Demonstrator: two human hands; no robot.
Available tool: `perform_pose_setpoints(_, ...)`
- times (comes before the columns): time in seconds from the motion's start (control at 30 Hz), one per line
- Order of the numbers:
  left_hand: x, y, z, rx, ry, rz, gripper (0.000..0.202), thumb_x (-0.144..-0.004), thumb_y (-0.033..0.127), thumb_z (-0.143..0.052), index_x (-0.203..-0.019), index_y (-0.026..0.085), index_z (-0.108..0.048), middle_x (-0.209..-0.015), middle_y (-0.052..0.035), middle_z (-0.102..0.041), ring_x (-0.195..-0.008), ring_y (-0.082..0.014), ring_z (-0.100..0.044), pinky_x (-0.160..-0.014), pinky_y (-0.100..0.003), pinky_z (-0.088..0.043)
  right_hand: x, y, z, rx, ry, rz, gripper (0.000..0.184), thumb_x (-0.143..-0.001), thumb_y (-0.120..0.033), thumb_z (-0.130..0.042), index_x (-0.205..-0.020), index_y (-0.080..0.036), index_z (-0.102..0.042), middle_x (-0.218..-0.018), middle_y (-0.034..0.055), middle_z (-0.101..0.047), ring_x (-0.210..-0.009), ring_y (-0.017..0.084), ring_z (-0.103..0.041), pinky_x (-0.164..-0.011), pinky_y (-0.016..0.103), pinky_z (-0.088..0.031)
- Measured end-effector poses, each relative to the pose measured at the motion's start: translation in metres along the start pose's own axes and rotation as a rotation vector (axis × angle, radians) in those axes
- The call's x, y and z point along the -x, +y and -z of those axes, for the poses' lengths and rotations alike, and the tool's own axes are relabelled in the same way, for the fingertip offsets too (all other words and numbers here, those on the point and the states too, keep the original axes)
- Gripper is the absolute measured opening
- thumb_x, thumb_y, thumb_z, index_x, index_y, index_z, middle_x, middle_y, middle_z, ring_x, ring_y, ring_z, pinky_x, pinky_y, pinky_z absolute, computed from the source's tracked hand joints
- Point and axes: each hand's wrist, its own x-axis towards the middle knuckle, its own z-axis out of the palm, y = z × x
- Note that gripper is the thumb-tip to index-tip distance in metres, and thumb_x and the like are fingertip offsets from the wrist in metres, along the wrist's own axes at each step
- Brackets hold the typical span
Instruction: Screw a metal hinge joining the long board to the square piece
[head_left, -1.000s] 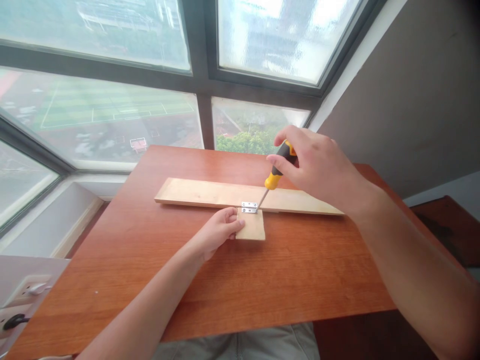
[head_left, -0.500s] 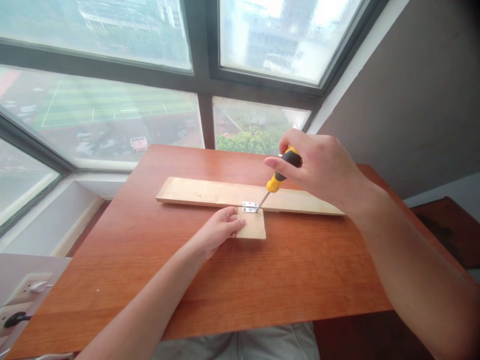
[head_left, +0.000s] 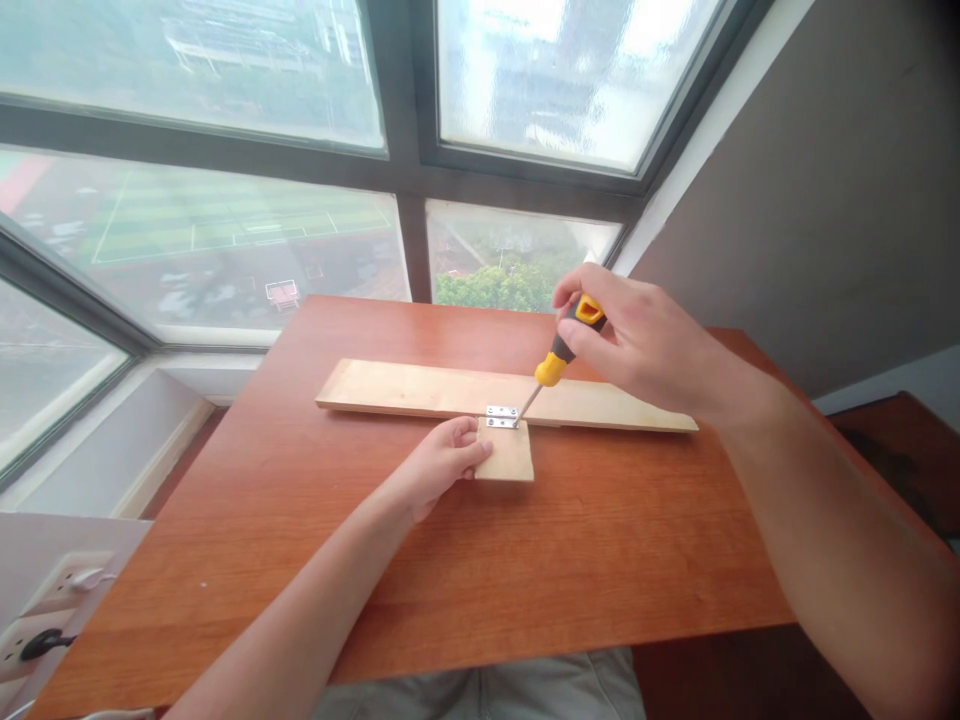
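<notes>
My right hand (head_left: 626, 325) is closed around the yellow and black handle of a screwdriver (head_left: 552, 369). Its shaft slants down to the left, and the tip meets the lower right corner of a small metal hinge (head_left: 502, 417). The hinge bridges a long pale wooden board (head_left: 405, 388) and a small square wood piece (head_left: 510, 455) on the near side. My left hand (head_left: 448, 458) pinches the left edge of that small piece, thumb on top and fingers partly hidden at its side. Screw heads or holes show on the hinge, too small to tell apart.
Everything rests on a reddish-brown wooden table (head_left: 600, 540). Window frames (head_left: 409, 180) rise behind its far edge, and a grey wall (head_left: 765, 190) stands to the right. At the lower left, wall sockets (head_left: 56, 610) hold plugs near the table edge.
My right hand's fingers and thumb have shifted around the screwdriver handle, which has turned a little. The tip stays at the hinge corner. The whole view has shifted slightly.
</notes>
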Motion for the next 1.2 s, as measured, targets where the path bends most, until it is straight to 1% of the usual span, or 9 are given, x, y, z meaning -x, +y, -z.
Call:
perform_pose_setpoints(0.07,0.0,0.0,0.0,0.001,-0.008,-0.003,0.036,-0.073,0.035,-0.08,-0.097,0.014,-0.065,-0.081,-0.0012,-0.062,-0.065,-0.0085,-0.05,-0.054,-0.02,-0.03,0.002,-0.001,0.003,-0.109,-0.053,0.048,0.022,-0.084,-0.018,-0.055,-0.105,-0.023,-0.057,-0.095,0.0022,-0.067,-0.078,0.017,-0.06,-0.068,0.03,-0.045)
perform_pose_setpoints(0.13,0.0,0.0,0.0,0.001,-0.014,-0.006,0.036,-0.073,0.036,-0.08,-0.097,0.014,-0.065,-0.08,-0.0015,-0.063,-0.065,-0.0089,-0.05,-0.054,-0.02,-0.03,0.003,-0.003,0.004,-0.15,-0.07,0.052,0.028,-0.084,-0.017,-0.056,-0.11,-0.024,-0.057,-0.096,0.0022,-0.068,-0.078,0.017,-0.061,-0.068,0.029,-0.046)
perform_pose_setpoints(0.33,0.001,0.001,-0.001,0.007,-0.008,0.005,0.038,-0.072,0.036,-0.081,-0.098,0.014,-0.064,-0.081,-0.0018,-0.064,-0.065,-0.0088,-0.051,-0.055,-0.02,-0.03,0.0,-0.005,-0.004,0.101,0.059,-0.076,0.028,-0.088,-0.048,-0.06,-0.1,-0.023,-0.06,-0.071,-0.0005,-0.064,-0.063,0.018,-0.054,-0.061,0.032,-0.039)
perform_pose_setpoints(0.43,0.001,0.001,-0.001,0.012,-0.008,0.01,0.037,-0.072,0.036,-0.081,-0.097,0.014,-0.064,-0.08,-0.0016,-0.063,-0.065,-0.0087,-0.05,-0.055,-0.02,-0.029,0.001,-0.006,-0.001,-0.044,-0.013,-0.006,0.021,-0.089,-0.034,-0.056,-0.107,-0.022,-0.057,-0.09,0.003,-0.068,-0.072,0.018,-0.059,-0.065,0.032,-0.044)
perform_pose_setpoints(0.53,0.001,0.002,-0.001,0.009,-0.011,0.001,0.037,-0.072,0.037,-0.081,-0.097,0.014,-0.064,-0.08,-0.0022,-0.064,-0.064,-0.009,-0.05,-0.055,-0.02,-0.029,0.003,-0.007,0.002,-0.195,-0.081,0.095,0.031,-0.085,-0.017,-0.054,-0.115,-0.023,-0.055,-0.11,0.0055,-0.067,-0.084,0.017,-0.061,-0.07,0.03,-0.047)
perform_pose_setpoints(0.77,0.001,0.001,-0.001,0.006,-0.012,-0.005,0.036,-0.072,0.036,-0.08,-0.097,0.015,-0.064,-0.082,-0.0021,-0.063,-0.066,-0.0095,-0.05,-0.056,-0.02,-0.03,0.003,-0.01,-0.003,0.119,0.051,-0.066,0.029,-0.091,-0.045,-0.056,-0.108,-0.022,-0.06,-0.078,0.0015,-0.067,-0.067,0.019,-0.058,-0.063,0.033,-0.04)
perform_pose_setpoints(0.83,0.001,-0.001,-0.001,0.008,-0.012,-0.008,0.036,-0.072,0.036,-0.08,-0.097,0.015,-0.064,-0.081,-0.0014,-0.062,-0.065,-0.009,-0.05,-0.055,-0.02,-0.03,0.003,-0.011,-0.001,0.01,0.007,-0.041,0.022,-0.091,-0.033,-0.054,-0.108,-0.022,-0.06,-0.088,0.0026,-0.069,-0.074,0.019,-0.061,-0.067,0.032,-0.044)
perform_pose_setpoints(0.97,0.0,-0.001,0.0,0.006,-0.016,-0.013,0.036,-0.073,0.037,-0.08,-0.096,0.014,-0.064,-0.078,-0.0003,-0.06,-0.064,-0.008,-0.048,-0.055,-0.02,-0.03,0.005,-0.012,0.004,-0.242,-0.086,0.075,0.03,-0.085,-0.017,-0.054,-0.114,-0.023,-0.059,-0.109,0.0045,-0.069,-0.093,0.019,-0.065,-0.08,0.032,-0.049)
perform_pose_setpoints(1.2,0.001,0.0,-0.001,0.016,0.0,0.004,0.037,-0.071,0.035,-0.08,-0.097,0.015,-0.063,-0.082,-0.0018,-0.063,-0.067,-0.0092,-0.051,-0.057,-0.021,-0.031,0.003,-0.006,-0.007,0.121,0.094,-0.091,0.03,-0.09,-0.049,-0.058,-0.103,-0.022,-0.061,-0.079,0.0025,-0.066,-0.07,0.021,-0.059,-0.066,0.035,-0.043)
